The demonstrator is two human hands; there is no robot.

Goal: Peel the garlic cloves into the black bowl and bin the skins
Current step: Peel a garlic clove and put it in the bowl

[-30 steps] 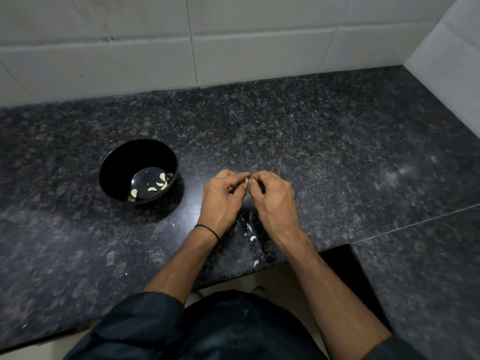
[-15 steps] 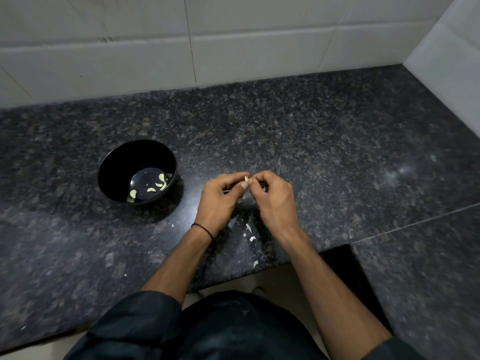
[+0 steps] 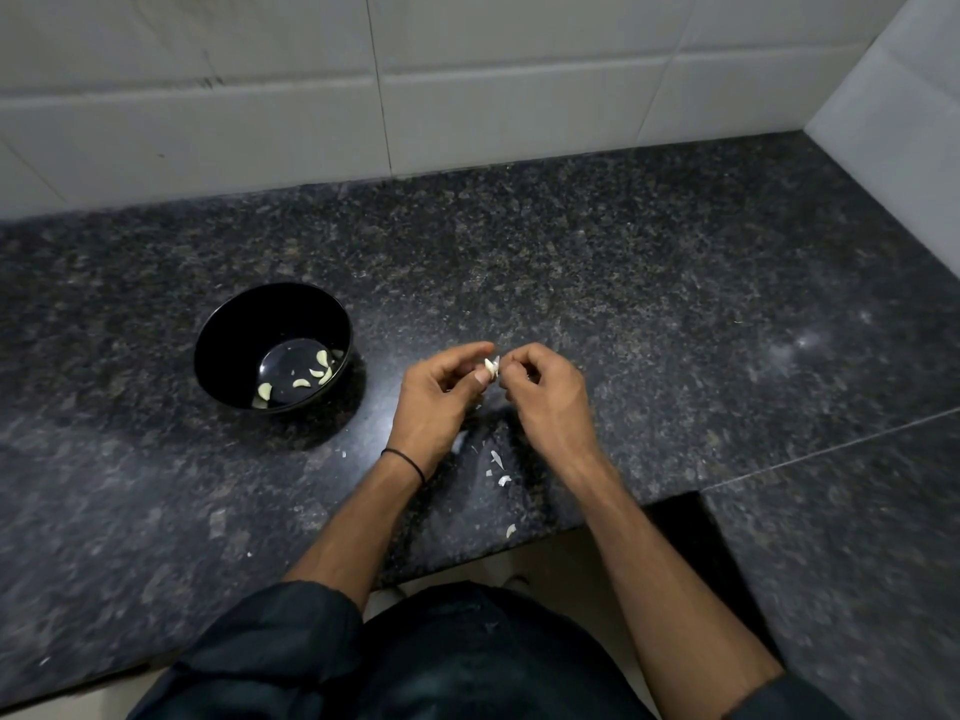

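Garlic clove [image 3: 491, 367] pinched between left hand [image 3: 441, 397] and right hand [image 3: 545, 394] above the counter [image 3: 623, 283], mid-peel. Next, in my judgement: strip remaining skin, drop clove into the black bowl [image 3: 228, 330] at left; skins [image 3: 500, 467] await binning.

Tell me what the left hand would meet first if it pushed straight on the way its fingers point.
Beyond the garlic clove it pinches, the left hand would meet the right hand, whose fingertips sit just across, seemingly level.
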